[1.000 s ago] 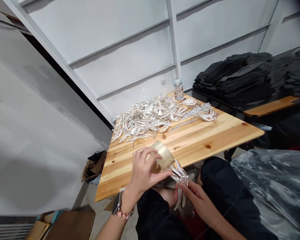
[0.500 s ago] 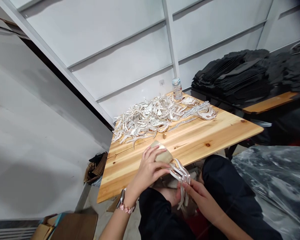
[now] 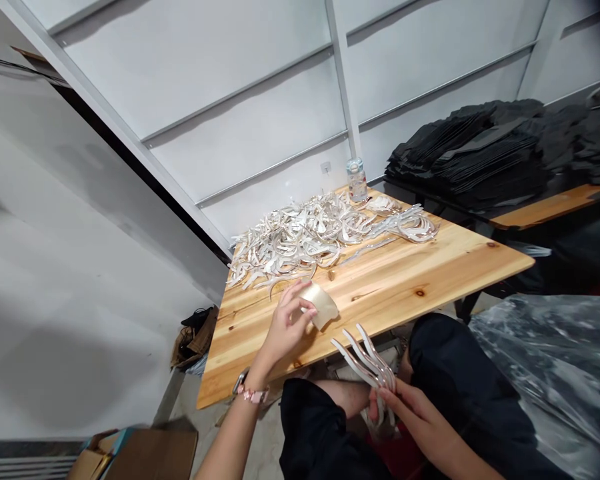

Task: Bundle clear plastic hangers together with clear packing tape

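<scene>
My left hand [image 3: 289, 321] pinches a glossy, curved, cream-coloured piece [image 3: 320, 308] between thumb and fingers, just over the front part of the wooden table [image 3: 380, 287]. Whether it is a roll or a bent sheet I cannot tell. Lower down, over my lap, my right hand [image 3: 413, 408] grips several thin curved strips [image 3: 365, 360], white on the face with shiny rose-gold edges. Their upper ends fan apart, and the lower ends hang below my fingers. A large heap of similar curved strips [image 3: 295, 233] covers the back of the table.
A clear bottle [image 3: 357, 180] stands at the table's far corner, beside a looped bundle of strips [image 3: 415, 225]. Stacked black sheets [image 3: 470, 153] lie on another table to the right. Clear plastic wrapping [image 3: 550, 373] is at my right, cardboard boxes [image 3: 145, 453] at lower left.
My hands have moved apart. The left one, with the cream piece, has drawn away from the strips; the right one has lowered slightly rightward, and its strips now fan open.
</scene>
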`<state>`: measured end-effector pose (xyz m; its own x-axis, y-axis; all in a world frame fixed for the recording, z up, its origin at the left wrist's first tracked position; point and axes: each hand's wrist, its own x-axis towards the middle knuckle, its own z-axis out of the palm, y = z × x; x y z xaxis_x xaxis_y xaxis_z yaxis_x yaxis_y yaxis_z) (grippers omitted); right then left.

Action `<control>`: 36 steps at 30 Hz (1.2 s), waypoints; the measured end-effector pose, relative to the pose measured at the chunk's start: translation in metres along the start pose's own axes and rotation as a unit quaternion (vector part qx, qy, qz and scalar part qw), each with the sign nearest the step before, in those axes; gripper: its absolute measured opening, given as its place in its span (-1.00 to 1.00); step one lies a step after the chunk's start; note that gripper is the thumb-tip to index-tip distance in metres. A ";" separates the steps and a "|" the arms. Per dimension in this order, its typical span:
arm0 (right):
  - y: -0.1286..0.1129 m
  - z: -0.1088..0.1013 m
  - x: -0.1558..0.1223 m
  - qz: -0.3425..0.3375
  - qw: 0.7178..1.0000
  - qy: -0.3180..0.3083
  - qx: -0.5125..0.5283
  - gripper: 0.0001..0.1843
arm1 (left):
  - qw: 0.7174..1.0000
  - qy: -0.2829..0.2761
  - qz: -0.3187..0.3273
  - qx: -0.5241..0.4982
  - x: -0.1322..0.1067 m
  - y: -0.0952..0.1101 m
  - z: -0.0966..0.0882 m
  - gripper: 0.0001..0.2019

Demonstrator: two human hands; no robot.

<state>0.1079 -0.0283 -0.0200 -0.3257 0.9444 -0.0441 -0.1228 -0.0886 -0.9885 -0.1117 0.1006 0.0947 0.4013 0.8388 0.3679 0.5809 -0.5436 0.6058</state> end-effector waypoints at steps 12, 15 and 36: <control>-0.048 -0.054 0.060 -0.128 0.970 0.204 -0.029 -0.60 | 0.926 0.128 -0.152 -0.320 0.004 -0.046 -0.004 -0.79; -0.057 -0.048 0.096 -0.114 0.980 0.158 0.042 -0.56 | 0.924 0.134 -0.143 -0.329 0.003 -0.047 -0.002 -0.81; -0.049 -0.007 0.146 -0.075 0.991 -0.092 0.059 -0.49 | 0.858 0.288 -0.148 -0.399 0.011 -0.033 -0.019 -0.69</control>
<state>0.0726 0.1165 0.0214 -0.4604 0.8767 0.1391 -0.2881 0.0007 -0.9576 -0.1395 0.1283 0.0921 -0.2309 0.9370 0.2623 -0.1653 -0.3035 0.9384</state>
